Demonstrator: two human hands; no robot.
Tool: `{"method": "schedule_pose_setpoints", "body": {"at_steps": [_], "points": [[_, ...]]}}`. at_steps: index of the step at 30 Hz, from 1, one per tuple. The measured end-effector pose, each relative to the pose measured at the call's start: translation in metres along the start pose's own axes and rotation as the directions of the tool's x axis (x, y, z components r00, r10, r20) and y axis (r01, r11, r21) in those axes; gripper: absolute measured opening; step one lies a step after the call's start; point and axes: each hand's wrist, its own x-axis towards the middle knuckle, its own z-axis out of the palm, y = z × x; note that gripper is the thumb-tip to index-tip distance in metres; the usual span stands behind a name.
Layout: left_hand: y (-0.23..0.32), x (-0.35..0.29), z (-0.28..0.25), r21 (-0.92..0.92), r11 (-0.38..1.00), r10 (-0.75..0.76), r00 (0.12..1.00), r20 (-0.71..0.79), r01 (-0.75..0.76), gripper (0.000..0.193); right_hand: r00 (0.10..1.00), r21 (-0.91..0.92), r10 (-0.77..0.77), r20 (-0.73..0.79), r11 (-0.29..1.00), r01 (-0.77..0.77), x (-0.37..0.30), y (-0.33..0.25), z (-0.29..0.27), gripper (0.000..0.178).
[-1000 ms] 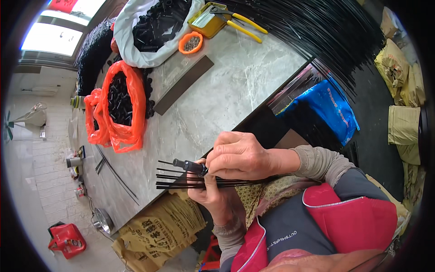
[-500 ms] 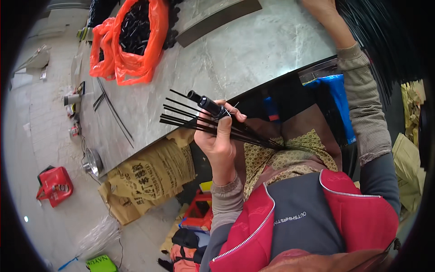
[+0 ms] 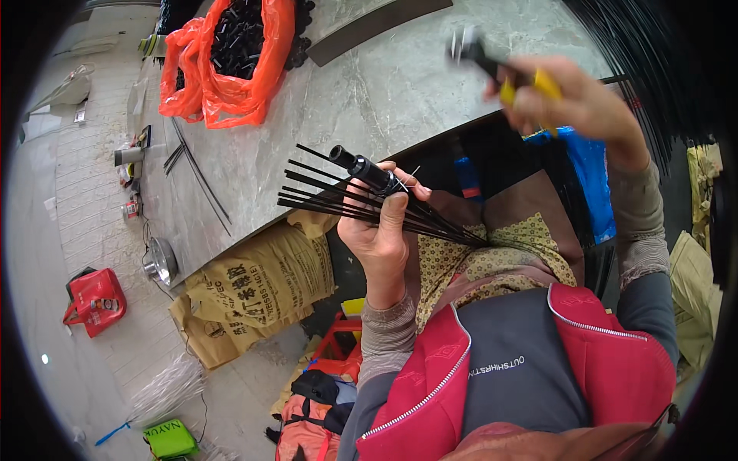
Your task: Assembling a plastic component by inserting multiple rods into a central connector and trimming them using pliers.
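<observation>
My left hand is closed around a fanned bundle of thin black rods and a short black tube fitting. Thin pale wire ends stick out crosswise by the fitting's lower end, near my thumb. The rods' other ends run down toward my lap. In my right hand, raised over the table edge, are pliers with yellow and black handles. Motion smears their jaws, which point left, apart from the bundle.
Orange plastic bags of small black tubes stand on the grey table, near a dark curved strip. Loose rods lie at the left, and a mass of long black rods at the right. A brown paper sack sits below.
My right hand has come from the table's far right toward the middle, now with pliers in view. My left hand still grips the bundle; the whole view has shifted slightly.
</observation>
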Motion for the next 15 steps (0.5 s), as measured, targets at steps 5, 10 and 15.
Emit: {"method": "schedule_pose_setpoints", "body": {"at_steps": [5, 10, 15], "points": [[0.004, -0.007, 0.007, 0.034, 0.999, 0.026, 0.999, 0.026, -0.027, 0.028, 0.979, 0.02, 0.026, 0.202, 0.999, -0.031, -0.012, 0.004, 0.036, 0.024], [0.009, -0.014, 0.016, 0.052, 0.998, 0.042, 0.998, 0.036, -0.044, 0.028, 0.997, 0.028, -0.053, -0.062, 0.998, 0.055, -0.012, 0.004, 0.07, 0.029], [0.01, -0.017, 0.018, 0.066, 0.997, 0.045, 0.998, 0.046, -0.048, 0.028, 0.938, 0.053, -0.226, -0.262, 0.967, 0.248, -0.008, 0.012, 0.099, 0.036]]}}
